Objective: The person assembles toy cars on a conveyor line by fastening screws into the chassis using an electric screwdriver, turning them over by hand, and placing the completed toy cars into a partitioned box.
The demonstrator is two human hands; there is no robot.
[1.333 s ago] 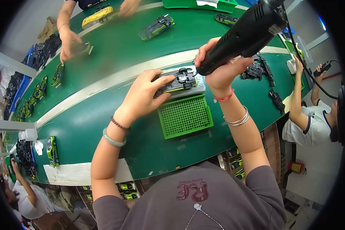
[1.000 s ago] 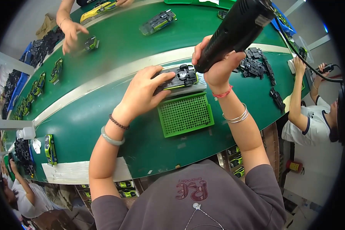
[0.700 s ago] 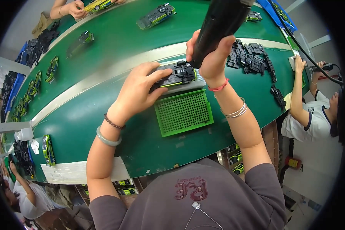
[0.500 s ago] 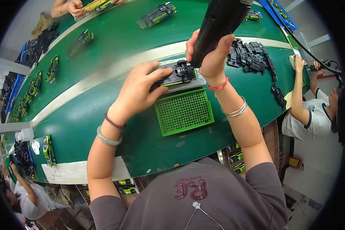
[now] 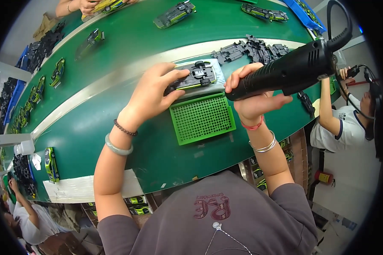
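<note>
An upside-down toy car point(image 5: 203, 77), its black underside facing up, lies on a pale blue pad point(image 5: 218, 73) at the near edge of the belt. My left hand point(image 5: 151, 91) grips its left part, fingers on top and thumb along the near side. In my right hand point(image 5: 252, 104) is a black electric screwdriver point(image 5: 281, 72), tilted almost level, with its cord end up to the right. Its working end points left, apart from the car; the tip itself I cannot make out. Just below the car sits a green tray point(image 5: 206, 139) with a grid of small dark holes.
Black car chassis parts point(image 5: 257, 49) are heaped behind the screwdriver. Toy cars point(image 5: 174, 15) lie along the green belt. Another car point(image 5: 51, 165) stands at the left beside a white sheet point(image 5: 89, 189). A co-worker point(image 5: 342, 121) sits at the right; another person's hands hold a yellow car at the top.
My right hand has swung the screwdriver from upright over the car's right end to nearly level, down and to the right. My left hand stays on the car.
</note>
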